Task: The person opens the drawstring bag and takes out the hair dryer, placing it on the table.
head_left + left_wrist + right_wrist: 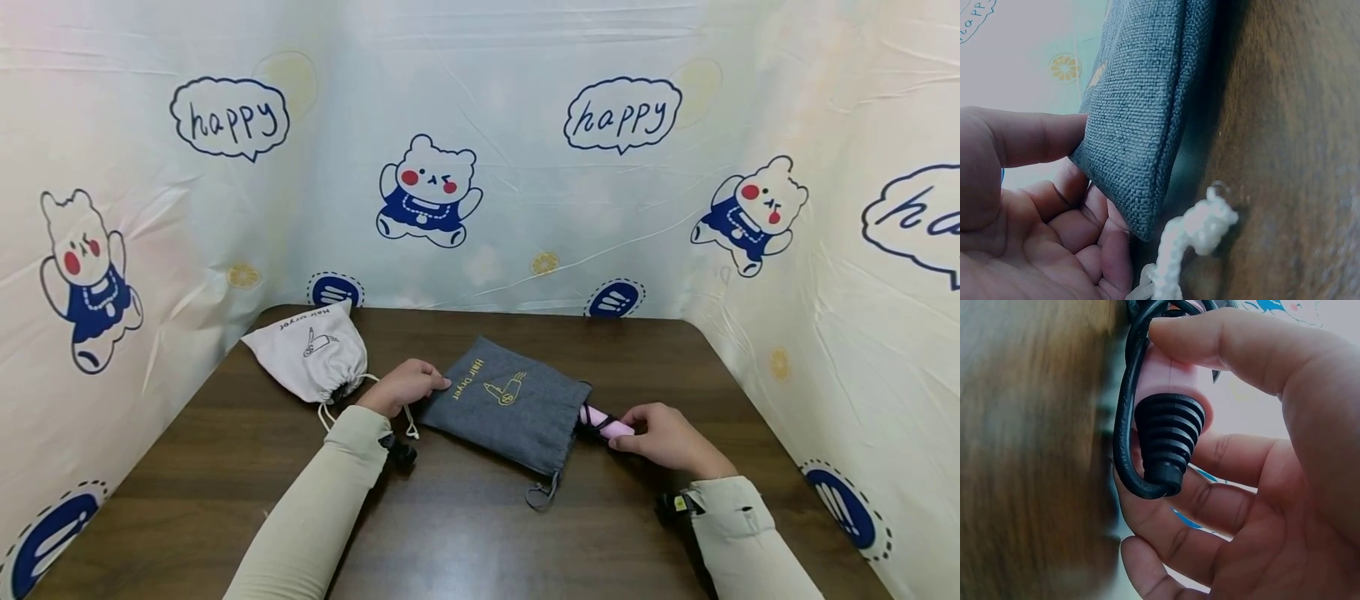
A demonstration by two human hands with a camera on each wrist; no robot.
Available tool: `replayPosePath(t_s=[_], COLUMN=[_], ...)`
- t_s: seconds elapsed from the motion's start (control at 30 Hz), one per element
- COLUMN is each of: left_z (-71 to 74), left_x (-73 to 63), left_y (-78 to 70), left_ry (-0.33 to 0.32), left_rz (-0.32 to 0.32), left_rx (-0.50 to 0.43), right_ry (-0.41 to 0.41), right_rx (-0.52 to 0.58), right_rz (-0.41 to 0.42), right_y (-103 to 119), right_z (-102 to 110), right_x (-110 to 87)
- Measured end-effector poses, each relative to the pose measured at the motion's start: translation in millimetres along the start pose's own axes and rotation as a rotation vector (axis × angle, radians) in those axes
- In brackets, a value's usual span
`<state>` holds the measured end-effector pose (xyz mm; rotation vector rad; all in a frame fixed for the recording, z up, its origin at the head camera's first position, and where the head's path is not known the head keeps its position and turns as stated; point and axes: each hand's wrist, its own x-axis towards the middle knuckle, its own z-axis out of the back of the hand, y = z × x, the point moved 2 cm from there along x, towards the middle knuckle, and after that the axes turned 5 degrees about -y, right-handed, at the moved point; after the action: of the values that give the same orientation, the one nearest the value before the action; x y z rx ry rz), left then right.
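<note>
A grey drawstring bag [502,408] printed "Hair Dryer" lies at the middle of the table. My left hand [405,387] pinches its closed left end between thumb and fingers, and the left wrist view shows the bag's corner [1129,144] there. From the bag's mouth at the right a pink hair dryer handle [611,425] sticks out; the rest of the dryer is hidden. My right hand [667,437] grips that handle between thumb and fingers. Seen from the right wrist, a black cord [1124,419] runs from the ribbed sleeve [1169,431] at the handle's end and loops along it.
Left of the grey bag lies a white drawstring bag [318,350], also printed "Hair Dryer". Its white cord [1175,250] reaches under and beside my left hand. The brown table [480,533] is bordered by a patterned curtain [495,100] at the back and sides.
</note>
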<state>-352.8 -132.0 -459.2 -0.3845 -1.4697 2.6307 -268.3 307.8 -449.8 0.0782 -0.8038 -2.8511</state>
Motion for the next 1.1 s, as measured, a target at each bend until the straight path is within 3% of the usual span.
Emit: replayPosePath(t_s=[1.1], left_z=[0.0], left_x=[1.2], left_y=[1.0], left_ry=[-0.007], left_rz=[0.002], left_rx=[0.011], right_ry=[0.027], right_rx=[0.005], right_rz=[-0.005], right_y=[-5.7], right_z=[4.8], right_x=[-1.6])
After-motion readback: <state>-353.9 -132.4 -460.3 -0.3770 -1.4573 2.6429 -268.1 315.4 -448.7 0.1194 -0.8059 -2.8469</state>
